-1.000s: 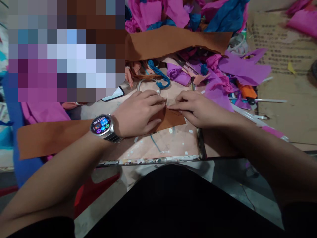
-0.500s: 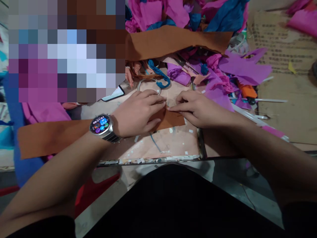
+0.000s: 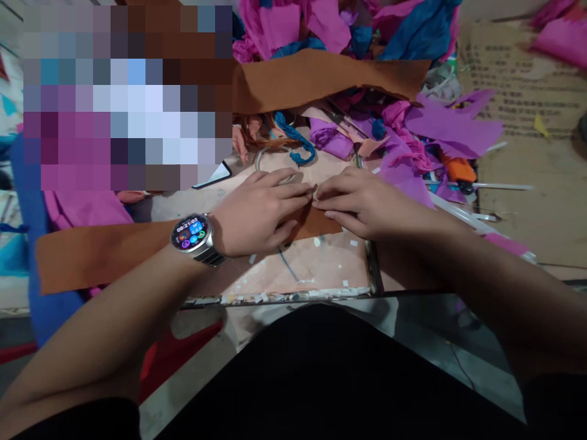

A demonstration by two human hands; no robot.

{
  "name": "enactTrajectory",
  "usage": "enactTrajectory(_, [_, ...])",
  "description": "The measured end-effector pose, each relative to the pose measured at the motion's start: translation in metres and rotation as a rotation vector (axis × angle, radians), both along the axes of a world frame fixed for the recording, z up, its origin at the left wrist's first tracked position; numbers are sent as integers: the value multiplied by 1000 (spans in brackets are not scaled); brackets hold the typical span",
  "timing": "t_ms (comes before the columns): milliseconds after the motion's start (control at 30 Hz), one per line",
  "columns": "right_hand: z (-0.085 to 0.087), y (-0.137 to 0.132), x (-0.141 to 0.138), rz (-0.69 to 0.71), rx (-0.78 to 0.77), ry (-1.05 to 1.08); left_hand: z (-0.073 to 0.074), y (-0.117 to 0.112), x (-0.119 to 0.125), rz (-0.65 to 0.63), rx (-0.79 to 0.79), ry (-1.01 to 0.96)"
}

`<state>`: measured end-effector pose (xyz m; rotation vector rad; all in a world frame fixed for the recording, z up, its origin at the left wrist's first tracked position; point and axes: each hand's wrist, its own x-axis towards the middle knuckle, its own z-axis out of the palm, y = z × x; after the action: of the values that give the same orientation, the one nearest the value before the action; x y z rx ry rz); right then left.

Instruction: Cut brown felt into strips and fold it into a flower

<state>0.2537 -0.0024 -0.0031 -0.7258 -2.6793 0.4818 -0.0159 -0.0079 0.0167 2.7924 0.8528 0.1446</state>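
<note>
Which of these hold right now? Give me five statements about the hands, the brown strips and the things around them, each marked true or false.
1. The watch is on the left arm. True.
2. The left hand rests on purple paper. False: it rests on the near brown strip.
3. The right hand has its fingertips at the near brown strip, close to the left hand's. True.
4. The right hand holds the orange object. False: that lies apart, to the right, among purple paper.
5. The far brown strip lies beyond both hands. True.
</note>
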Motion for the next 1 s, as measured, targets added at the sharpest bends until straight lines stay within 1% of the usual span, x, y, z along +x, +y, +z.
enactTrajectory(100, [2,-1,0,19,-7,-28,0,1,0,10,-8,-1])
enactTrajectory(267, [5,-4,1,1,-12,-40,0,2,0,2,-6,-4])
enactTrajectory(467, [10,-5,4,43,20,-54,1,3,-3,16,22,25])
enactTrajectory(600, [12,-4,7,57,-19,-48,1,4,-4,22,27,33])
enactTrajectory(700, [18,-5,8,60,-57,-58,1,4,-4,25,27,25])
enactTrajectory(833, [23,-6,9,51,-63,-88,0,4,-4,28,14,24])
enactTrajectory(900, [22,-5,9,21,-66,-62,-1,3,-4,25,7,24])
enactTrajectory(1000, [15,-4,8,-1,-84,11,-2,2,-4,24,4,14])
